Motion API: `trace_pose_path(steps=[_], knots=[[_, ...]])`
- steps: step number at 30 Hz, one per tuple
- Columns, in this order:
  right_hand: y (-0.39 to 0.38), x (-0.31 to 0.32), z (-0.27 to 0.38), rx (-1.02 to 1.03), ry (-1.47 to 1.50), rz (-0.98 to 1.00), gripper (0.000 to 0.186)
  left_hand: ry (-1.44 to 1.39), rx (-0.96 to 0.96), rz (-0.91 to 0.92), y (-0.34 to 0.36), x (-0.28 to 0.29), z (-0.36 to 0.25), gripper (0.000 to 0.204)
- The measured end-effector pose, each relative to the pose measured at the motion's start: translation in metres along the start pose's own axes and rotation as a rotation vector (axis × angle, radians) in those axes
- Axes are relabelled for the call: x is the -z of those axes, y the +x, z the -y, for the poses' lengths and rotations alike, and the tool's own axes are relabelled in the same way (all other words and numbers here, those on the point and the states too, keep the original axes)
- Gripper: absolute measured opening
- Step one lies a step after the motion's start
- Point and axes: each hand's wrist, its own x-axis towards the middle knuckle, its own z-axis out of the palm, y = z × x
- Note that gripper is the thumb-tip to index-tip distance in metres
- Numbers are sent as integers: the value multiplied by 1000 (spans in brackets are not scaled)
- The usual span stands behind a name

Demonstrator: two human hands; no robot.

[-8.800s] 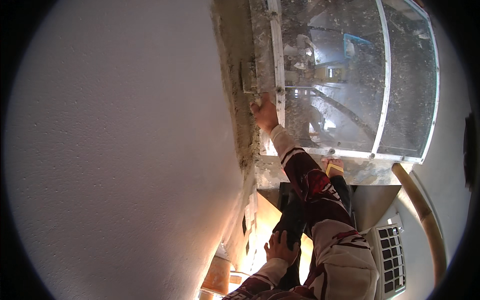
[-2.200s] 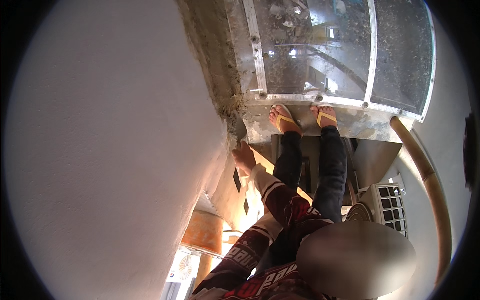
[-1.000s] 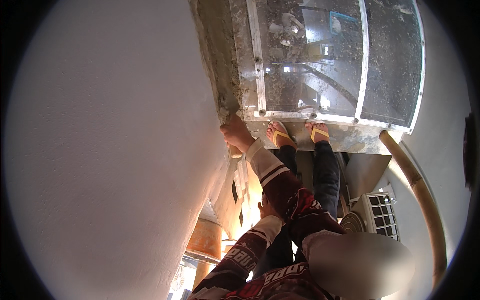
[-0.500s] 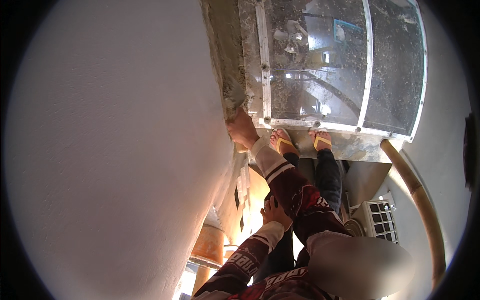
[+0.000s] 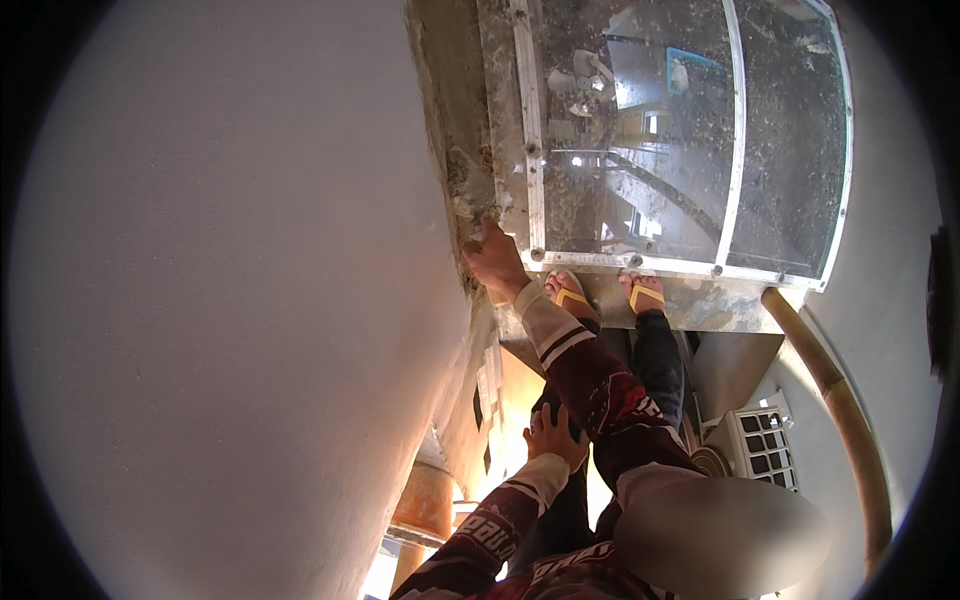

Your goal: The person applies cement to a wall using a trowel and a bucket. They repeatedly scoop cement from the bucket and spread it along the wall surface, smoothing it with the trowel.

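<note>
My right hand [image 5: 495,262] is closed round a small hand tool at the rough cement strip [image 5: 455,130] along the wall's edge. A pale handle end [image 5: 497,297] shows below the fist, and a greyish tip [image 5: 477,228] touches the strip beyond it. The tool's exact kind is hard to make out. My left hand [image 5: 556,438] rests on my dark-trousered leg with its fingers spread, holding nothing. Just right of my right hand lies the corner of a dusty glass panel [image 5: 640,150] in a white metal frame.
A large smooth wall [image 5: 230,300] fills the left. My feet [image 5: 643,293], in yellow-strapped sandals, stand on a stained ledge [image 5: 700,317] below the glass. A bamboo pole [image 5: 835,385] curves down the right. An orange container [image 5: 425,497] and a white grilled unit [image 5: 765,447] sit lower down.
The view has shifted slightly, so the panel and feet sit a little lower. My right hand has moved slightly right along the strip, uncovering the tool's tip. My left hand stays on the leg.
</note>
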Motion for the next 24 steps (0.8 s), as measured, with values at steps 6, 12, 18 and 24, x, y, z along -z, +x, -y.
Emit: trace_pose_path(steps=[6, 12, 18, 24], knots=[[14, 1, 21, -78, 3, 16, 43, -14, -8, 12, 0, 3, 6, 75], [50, 8, -1, 89, 29, -131, 39, -32, 0, -11, 1, 3, 3, 73], [78, 21, 30, 87, -78, -149, 38, 14, -19, -21, 4, -4, 12, 73], [52, 36, 41, 89, -33, -29, 35, -32, 6, -54, 0, 4, 5, 75]])
